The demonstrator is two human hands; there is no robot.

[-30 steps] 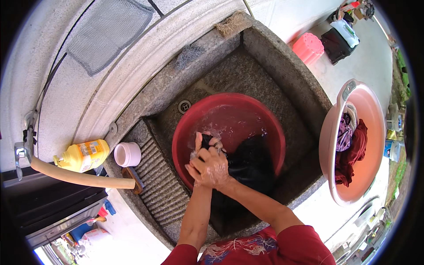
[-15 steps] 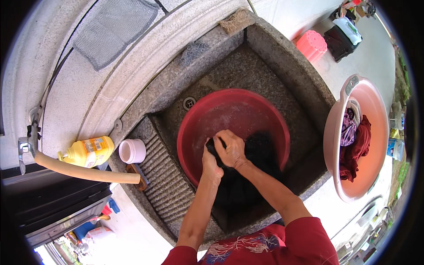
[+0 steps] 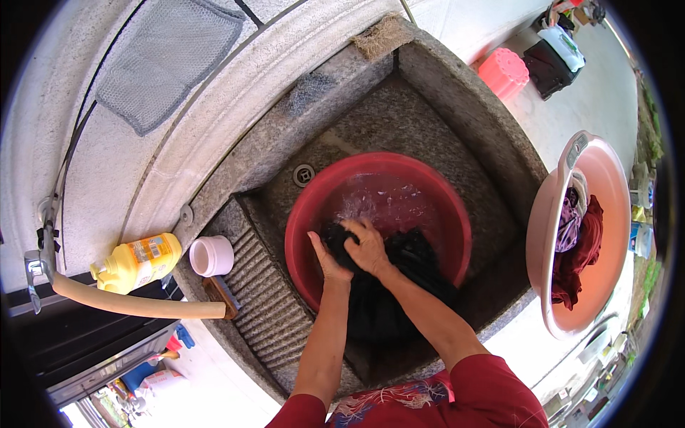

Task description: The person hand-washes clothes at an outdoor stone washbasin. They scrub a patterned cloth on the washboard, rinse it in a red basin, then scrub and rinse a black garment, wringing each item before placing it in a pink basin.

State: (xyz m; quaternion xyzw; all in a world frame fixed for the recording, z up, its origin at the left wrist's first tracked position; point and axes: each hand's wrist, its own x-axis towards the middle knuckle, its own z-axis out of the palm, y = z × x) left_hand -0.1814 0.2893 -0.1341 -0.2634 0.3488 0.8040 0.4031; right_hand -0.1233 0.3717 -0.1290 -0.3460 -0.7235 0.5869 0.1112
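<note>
A black wet garment point(image 3: 392, 285) lies in a round red basin point(image 3: 467, 221) holding sudsy water. My left hand point(image 3: 330, 261) cups a bunch of the cloth from its left side, fingers reaching up along it. Over the same bunch, my right hand point(image 3: 367, 247) has its fingers curved onto the cloth. The two hands face each other with the bunched fabric between them. The rest of the garment trails toward the basin's near side, and its shape cannot be made out.
The basin stands in a stone sink point(image 3: 471, 107) with a ribbed washboard point(image 3: 275, 299) at left. Beside that are a pale pink cup point(image 3: 212, 255), a brush point(image 3: 220, 296), a yellow bottle point(image 3: 139, 262) and a hose-fitted tap point(image 3: 135, 303). At right, a pink tub point(image 3: 606, 278) holds clothes point(image 3: 581, 250).
My hands have moved slightly apart, and the left fingers have straightened. More white suds show on the water. The view has shifted slightly.
</note>
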